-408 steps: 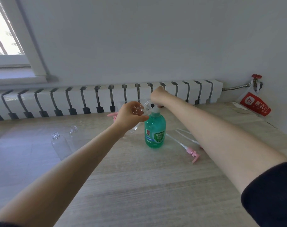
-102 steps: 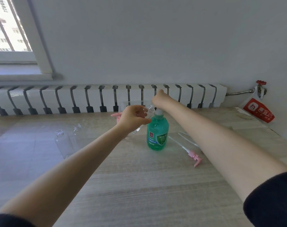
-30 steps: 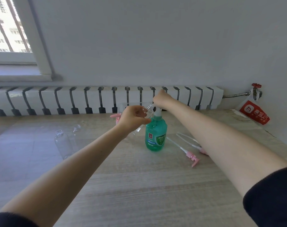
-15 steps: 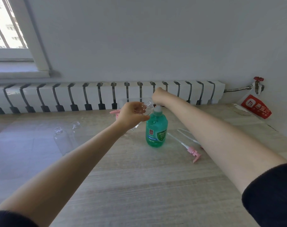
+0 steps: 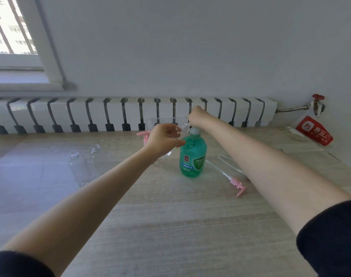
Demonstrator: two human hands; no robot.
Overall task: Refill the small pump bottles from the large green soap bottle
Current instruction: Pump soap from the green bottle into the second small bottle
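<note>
The large green soap bottle point(image 5: 193, 155) stands upright in the middle of the wooden table point(image 5: 170, 226). My right hand point(image 5: 197, 116) sits on top of its pump head, which the hand hides. My left hand point(image 5: 162, 140) grips a small clear bottle point(image 5: 184, 127), tilted with its threaded neck up against the green bottle's pump. Two more small clear bottles, one point(image 5: 79, 167) nearer and one point(image 5: 95, 150) behind, stand uncapped at the left. Pink pump tops with long tubes lie to the right point(image 5: 237, 184) and behind my left hand point(image 5: 143, 134).
A white radiator point(image 5: 110, 114) runs along the table's back edge under a window point(image 5: 12, 31). A clear container point(image 5: 162, 121) stands behind the hands. A red-and-white bag point(image 5: 312, 130) hangs from a pipe valve point(image 5: 317, 99) at the far right.
Both hands and the bottles keep their places relative to each other; only the head camera has shifted slightly.
</note>
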